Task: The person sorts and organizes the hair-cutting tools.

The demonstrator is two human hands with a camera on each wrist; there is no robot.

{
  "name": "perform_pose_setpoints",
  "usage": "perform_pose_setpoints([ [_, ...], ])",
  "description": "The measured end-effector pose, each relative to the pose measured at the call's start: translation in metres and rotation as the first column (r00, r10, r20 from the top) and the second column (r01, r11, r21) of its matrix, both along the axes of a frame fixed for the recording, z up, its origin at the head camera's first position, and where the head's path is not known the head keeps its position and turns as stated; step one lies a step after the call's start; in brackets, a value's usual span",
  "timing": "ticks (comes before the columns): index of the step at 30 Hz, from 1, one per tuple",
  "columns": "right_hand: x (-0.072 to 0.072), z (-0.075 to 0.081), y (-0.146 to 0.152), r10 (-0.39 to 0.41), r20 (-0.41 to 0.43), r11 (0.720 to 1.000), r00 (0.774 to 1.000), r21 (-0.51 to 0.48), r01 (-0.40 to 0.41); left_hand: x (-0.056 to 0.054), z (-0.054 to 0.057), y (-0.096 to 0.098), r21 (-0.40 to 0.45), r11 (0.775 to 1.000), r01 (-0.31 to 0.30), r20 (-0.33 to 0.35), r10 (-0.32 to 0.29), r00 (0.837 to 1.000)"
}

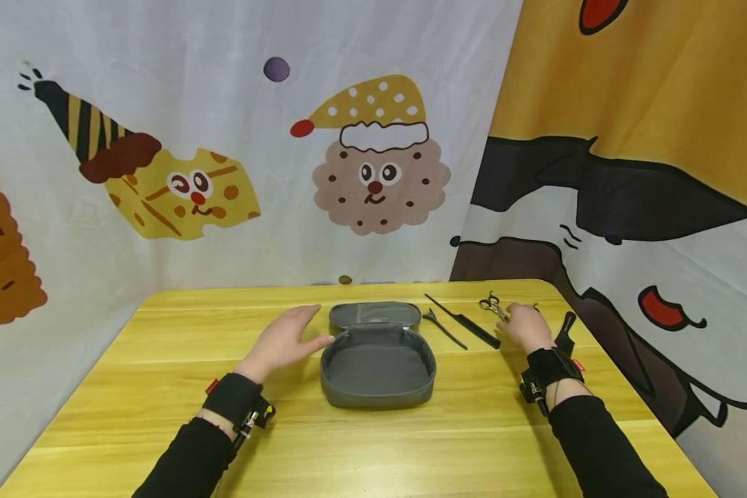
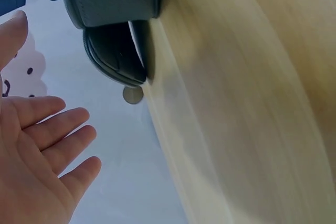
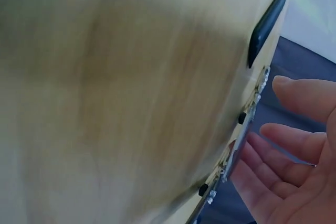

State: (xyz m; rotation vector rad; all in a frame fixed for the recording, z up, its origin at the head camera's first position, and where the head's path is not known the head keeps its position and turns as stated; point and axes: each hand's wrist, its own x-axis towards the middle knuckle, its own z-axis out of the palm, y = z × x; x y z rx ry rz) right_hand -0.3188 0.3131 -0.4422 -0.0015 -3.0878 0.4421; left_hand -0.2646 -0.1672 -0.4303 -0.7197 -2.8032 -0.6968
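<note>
My left hand point(image 1: 286, 339) hovers just left of a grey zip case point(image 1: 378, 398), its fingers straight and holding nothing. The case stands with its lid point(image 1: 342, 317) folded back; its inside shows bare. Over at the right, my right hand point(image 1: 528, 326) is at a pair of metal scissors point(image 1: 501, 312), partly covering them. In the right wrist view the thumb and fingers point(image 3: 294, 142) are apart, close beside the metal scissors point(image 3: 242, 135). Whether the fingertips touch them is hard to tell. A dark loop shows beyond the right hand, its owner mostly hidden.
Between the case and the right hand lie a black tail comb point(image 1: 473, 328) and a slim dark hair clip point(image 1: 448, 333). A black handled item point(image 1: 565, 335) lies right of the right hand. The wooden table point(image 1: 373, 449) meets printed curtains point(image 1: 224, 263) behind and at the sides.
</note>
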Motion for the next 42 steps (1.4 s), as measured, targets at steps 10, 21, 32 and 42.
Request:
perform_pose_setpoints([
  [10,-0.014,-0.002,0.000,-0.044,0.035,0.998,0.998,0.048,0.042,0.000,0.008,0.013,0.010,1.000,0.027,0.002,-0.027,1.000],
  [21,-0.019,-0.003,0.002,-0.071,0.064,0.997,0.995,0.031,0.069,-0.005,0.011,0.025,0.014,0.999,0.035,0.010,-0.035,0.999],
  [32,-0.020,-0.005,0.003,-0.089,0.052,0.996,0.995,0.022,0.088,-0.007,0.013,0.031,0.043,0.997,0.057,0.026,-0.058,0.998],
  [42,-0.016,-0.006,0.006,-0.103,-0.004,0.994,0.995,-0.041,0.102,-0.006,0.015,0.039,0.090,0.993,0.081,0.062,-0.086,0.994],
])
